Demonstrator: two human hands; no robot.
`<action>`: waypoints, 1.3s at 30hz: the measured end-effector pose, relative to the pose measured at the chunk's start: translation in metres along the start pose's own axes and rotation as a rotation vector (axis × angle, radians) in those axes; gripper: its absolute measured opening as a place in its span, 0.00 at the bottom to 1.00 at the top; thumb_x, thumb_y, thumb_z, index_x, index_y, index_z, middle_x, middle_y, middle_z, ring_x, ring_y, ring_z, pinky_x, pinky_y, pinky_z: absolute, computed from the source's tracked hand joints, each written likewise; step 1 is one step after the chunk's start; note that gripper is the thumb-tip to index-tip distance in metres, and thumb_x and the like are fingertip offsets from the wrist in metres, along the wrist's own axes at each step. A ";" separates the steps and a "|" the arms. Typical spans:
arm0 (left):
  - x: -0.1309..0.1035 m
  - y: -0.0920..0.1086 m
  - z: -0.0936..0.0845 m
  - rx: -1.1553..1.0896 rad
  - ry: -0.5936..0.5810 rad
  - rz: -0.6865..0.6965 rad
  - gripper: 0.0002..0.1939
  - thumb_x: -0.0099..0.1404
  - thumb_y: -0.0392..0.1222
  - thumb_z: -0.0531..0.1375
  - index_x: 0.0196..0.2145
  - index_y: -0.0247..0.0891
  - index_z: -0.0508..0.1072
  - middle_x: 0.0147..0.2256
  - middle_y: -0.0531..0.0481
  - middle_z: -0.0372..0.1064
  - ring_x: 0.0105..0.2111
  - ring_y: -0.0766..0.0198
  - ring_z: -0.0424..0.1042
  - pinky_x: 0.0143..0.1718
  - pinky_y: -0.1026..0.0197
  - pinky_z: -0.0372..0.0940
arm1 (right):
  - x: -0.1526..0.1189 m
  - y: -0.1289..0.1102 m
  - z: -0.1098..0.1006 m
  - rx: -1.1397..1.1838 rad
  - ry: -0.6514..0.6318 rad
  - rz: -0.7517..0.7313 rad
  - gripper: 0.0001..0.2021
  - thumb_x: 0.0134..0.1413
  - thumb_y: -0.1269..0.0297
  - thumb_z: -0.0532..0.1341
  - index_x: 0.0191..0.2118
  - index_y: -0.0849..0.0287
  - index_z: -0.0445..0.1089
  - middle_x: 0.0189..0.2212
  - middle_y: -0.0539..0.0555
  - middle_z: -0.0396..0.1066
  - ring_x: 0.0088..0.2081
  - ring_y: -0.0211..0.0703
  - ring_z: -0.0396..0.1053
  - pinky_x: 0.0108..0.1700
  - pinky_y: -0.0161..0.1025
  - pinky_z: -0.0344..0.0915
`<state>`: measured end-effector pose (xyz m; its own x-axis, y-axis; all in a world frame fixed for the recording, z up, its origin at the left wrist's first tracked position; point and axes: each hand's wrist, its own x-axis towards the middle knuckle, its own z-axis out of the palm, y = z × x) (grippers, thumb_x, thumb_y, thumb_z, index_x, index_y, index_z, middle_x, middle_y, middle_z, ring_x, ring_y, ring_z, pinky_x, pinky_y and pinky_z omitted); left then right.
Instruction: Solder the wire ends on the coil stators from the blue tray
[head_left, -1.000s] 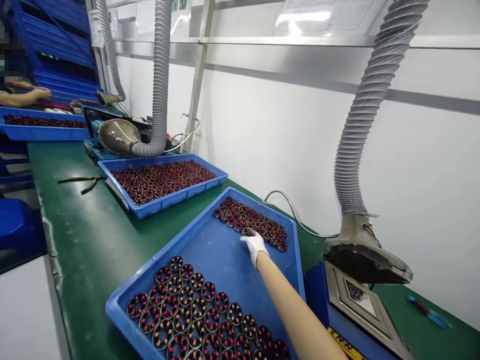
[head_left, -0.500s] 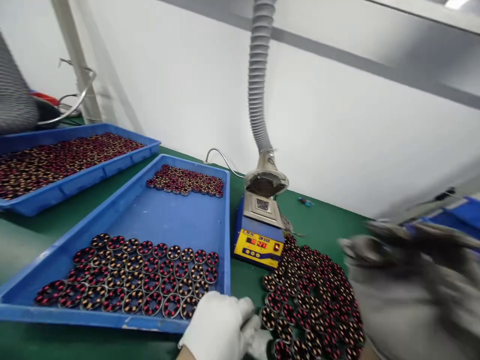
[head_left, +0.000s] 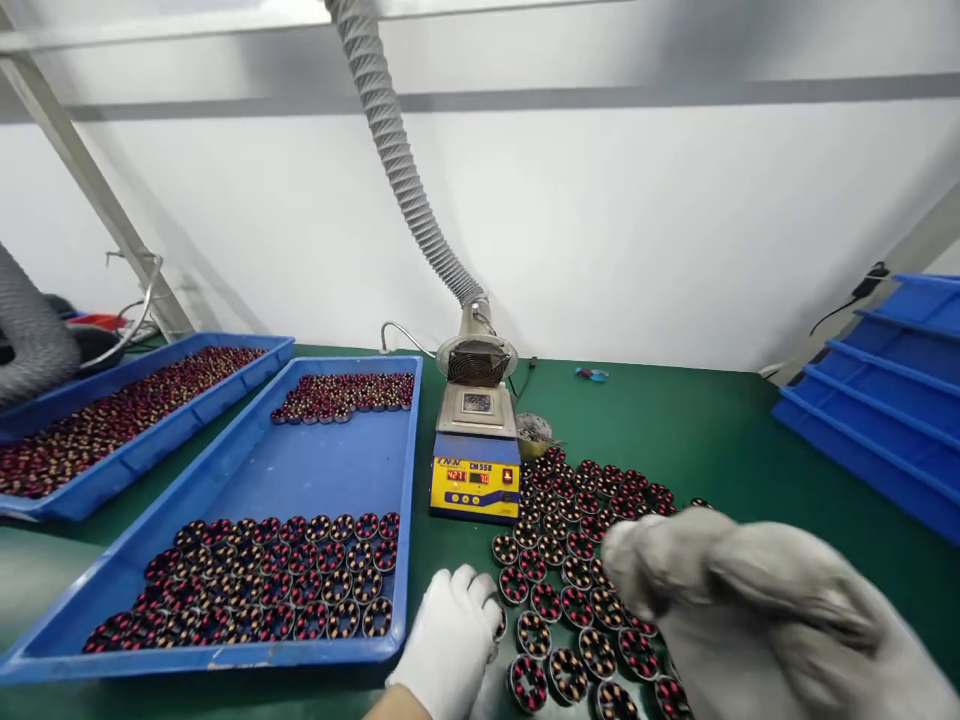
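Observation:
My left hand (head_left: 450, 640), in a white glove, is at the near edge of the table, just right of the blue tray. Its fingers curl down over a motor stator (head_left: 501, 624), a ring with red and copper windings, mostly covered by them. In a greyish glove, my right hand (head_left: 750, 600) is close to the camera above the right side of the loose stators (head_left: 564, 676). Its fingers are bent in together, and whatever they hold, if anything, is hidden. Rows of stators (head_left: 311, 620) stand in the blue tray (head_left: 247, 655).
A yellow and blue solder pot (head_left: 474, 488) with red digits stands behind the loose stators, under a fume hose (head_left: 405, 165). A small bowl (head_left: 532, 432) is beside it. Another blue tray (head_left: 172, 440) of parts lies far left; stacked blue trays (head_left: 885, 390) stand right.
The view has swung right and levelled out. My right hand has come inward over the loose stators, its fingers bent. My left hand stays between tray and stators.

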<state>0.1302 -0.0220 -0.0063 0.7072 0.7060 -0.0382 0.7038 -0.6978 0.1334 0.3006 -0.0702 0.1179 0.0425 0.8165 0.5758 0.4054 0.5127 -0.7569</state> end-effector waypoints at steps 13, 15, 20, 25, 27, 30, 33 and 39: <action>0.023 -0.009 -0.116 0.212 1.360 0.252 0.07 0.65 0.41 0.55 0.39 0.38 0.69 0.45 0.43 0.65 0.48 0.55 0.65 0.43 0.56 0.65 | 0.046 0.024 0.055 0.835 0.062 0.226 0.12 0.47 0.55 0.65 0.39 0.51 0.72 0.36 0.53 0.75 0.37 0.47 0.73 0.42 0.43 0.69; 0.025 -0.005 -0.112 0.051 1.383 0.169 0.10 0.66 0.46 0.54 0.41 0.40 0.68 0.50 0.44 0.61 0.49 0.55 0.64 0.44 0.56 0.65 | 0.045 0.026 0.053 0.832 0.094 0.216 0.12 0.46 0.56 0.66 0.38 0.50 0.72 0.36 0.52 0.75 0.37 0.47 0.73 0.42 0.43 0.68; 0.020 -0.010 -0.106 -0.304 1.136 0.094 0.25 0.67 0.54 0.49 0.57 0.41 0.56 0.54 0.40 0.59 0.55 0.55 0.60 0.49 0.55 0.64 | 0.042 0.027 0.051 0.841 0.054 0.250 0.16 0.39 0.52 0.69 0.34 0.54 0.74 0.36 0.56 0.75 0.38 0.50 0.72 0.41 0.44 0.68; 0.016 -0.025 -0.129 -0.351 1.120 0.431 0.13 0.67 0.52 0.53 0.42 0.41 0.66 0.40 0.47 0.73 0.42 0.62 0.72 0.43 0.63 0.68 | 0.041 0.021 0.059 0.833 -0.015 0.261 0.16 0.53 0.51 0.59 0.42 0.56 0.70 0.41 0.56 0.73 0.41 0.45 0.70 0.44 0.47 0.67; 0.016 -0.027 -0.135 -0.237 1.191 0.427 0.14 0.67 0.52 0.52 0.40 0.39 0.67 0.37 0.46 0.74 0.39 0.61 0.73 0.39 0.61 0.69 | 0.041 0.018 0.062 0.816 -0.020 0.265 0.14 0.52 0.53 0.61 0.39 0.57 0.71 0.40 0.55 0.72 0.41 0.45 0.70 0.44 0.47 0.67; 0.017 -0.028 -0.132 -0.214 1.172 0.402 0.12 0.66 0.48 0.53 0.43 0.38 0.66 0.39 0.44 0.73 0.40 0.59 0.73 0.38 0.59 0.70 | 0.041 0.016 0.063 0.805 -0.019 0.274 0.15 0.36 0.52 0.70 0.31 0.54 0.74 0.35 0.55 0.74 0.39 0.49 0.71 0.43 0.45 0.66; 0.018 -0.028 -0.128 -0.297 1.135 0.406 0.14 0.67 0.49 0.51 0.45 0.39 0.65 0.41 0.43 0.72 0.42 0.60 0.72 0.40 0.60 0.70 | 0.042 0.014 0.059 0.784 0.010 0.274 0.16 0.32 0.50 0.71 0.29 0.52 0.75 0.33 0.55 0.74 0.37 0.49 0.71 0.42 0.45 0.67; 0.015 -0.028 -0.136 -0.064 1.126 0.453 0.14 0.70 0.46 0.46 0.39 0.36 0.67 0.37 0.45 0.74 0.39 0.60 0.72 0.36 0.59 0.69 | 0.040 0.022 0.050 0.565 -0.061 0.104 0.08 0.40 0.55 0.69 0.27 0.52 0.76 0.31 0.56 0.73 0.34 0.46 0.70 0.36 0.39 0.66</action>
<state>0.1120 0.0243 0.1246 0.4110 0.1323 0.9020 0.3811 -0.9237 -0.0382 0.2660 -0.0131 0.1087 -0.0039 0.8753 0.4836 -0.1497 0.4777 -0.8657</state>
